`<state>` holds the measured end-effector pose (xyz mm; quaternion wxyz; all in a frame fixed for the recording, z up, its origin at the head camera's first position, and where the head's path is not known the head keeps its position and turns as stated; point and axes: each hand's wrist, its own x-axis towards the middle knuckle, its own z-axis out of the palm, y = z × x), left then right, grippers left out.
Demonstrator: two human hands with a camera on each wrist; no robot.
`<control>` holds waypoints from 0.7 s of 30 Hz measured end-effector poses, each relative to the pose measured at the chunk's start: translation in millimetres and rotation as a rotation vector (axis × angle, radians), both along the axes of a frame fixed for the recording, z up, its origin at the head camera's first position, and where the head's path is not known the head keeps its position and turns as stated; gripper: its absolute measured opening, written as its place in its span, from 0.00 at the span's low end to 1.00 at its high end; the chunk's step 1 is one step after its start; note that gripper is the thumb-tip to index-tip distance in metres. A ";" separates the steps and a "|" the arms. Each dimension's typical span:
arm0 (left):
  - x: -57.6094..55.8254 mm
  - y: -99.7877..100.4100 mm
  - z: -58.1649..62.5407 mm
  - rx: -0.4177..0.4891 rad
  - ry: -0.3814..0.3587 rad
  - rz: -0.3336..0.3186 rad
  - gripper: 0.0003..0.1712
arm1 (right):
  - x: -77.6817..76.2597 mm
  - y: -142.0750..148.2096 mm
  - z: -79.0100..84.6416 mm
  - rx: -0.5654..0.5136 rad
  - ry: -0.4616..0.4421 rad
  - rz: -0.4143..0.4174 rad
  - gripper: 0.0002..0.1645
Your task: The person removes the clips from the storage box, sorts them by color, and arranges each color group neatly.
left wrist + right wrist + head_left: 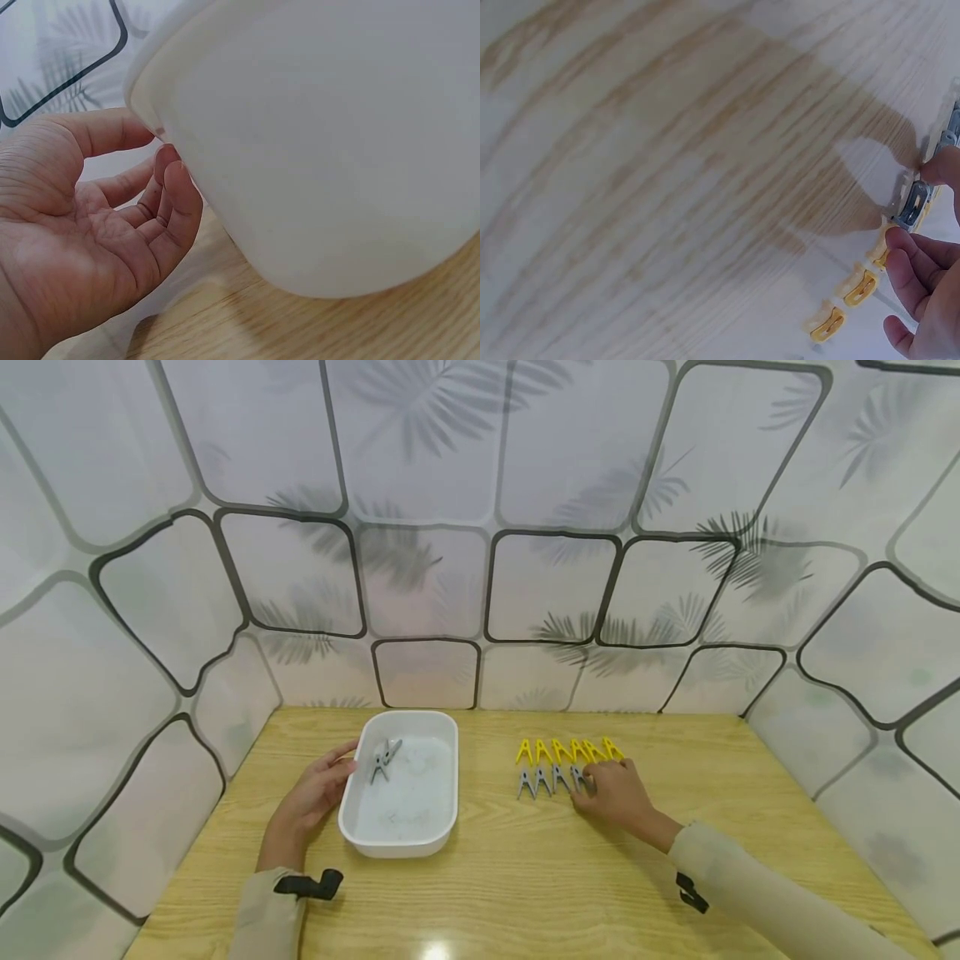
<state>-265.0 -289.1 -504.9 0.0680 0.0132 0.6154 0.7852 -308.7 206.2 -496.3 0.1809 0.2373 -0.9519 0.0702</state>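
Fingers of my left hand [318, 789] hold the left rim of a white plastic tub [447, 793]. In the left wrist view, the left fingertips [171, 159] meet the tub's outer wall just under the lip. Two grey clothespins [379, 767] lie inside it, near its left side. At the right, my right hand [617, 793] is at the right end of a row of grey clothespins [542, 781]. Its thumb and fingers pinch a grey clothespin [913, 205] in the right wrist view. Just behind that row stretches a row of yellow clothespins [561, 751].
Everything rests on a wood-grain table [510, 885]. A patterned wall covering [427, 577] with leaf prints and dark outlines rises along the back and both sides. Black straps [307, 886] sit on both sleeves.
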 end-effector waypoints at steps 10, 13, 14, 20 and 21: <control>-0.5 0.0 -4.0 0.046 0.009 0.005 0.22 | 2.5 0.0 -4.4 -0.029 0.001 0.014 0.16; -0.9 -0.2 -5.6 0.045 0.015 0.002 0.22 | 3.6 -0.3 -4.6 -0.008 0.029 0.009 0.19; -0.8 -0.1 -5.7 0.042 0.017 0.004 0.21 | 3.6 -0.5 -4.5 0.002 0.037 0.006 0.20; -1.1 -0.1 -5.4 0.039 0.018 0.003 0.19 | 0.9 -1.3 -3.8 0.038 0.078 0.000 0.22; -1.2 -0.1 -5.4 0.038 0.017 0.003 0.19 | 0.5 -1.2 -3.8 0.036 0.091 0.005 0.21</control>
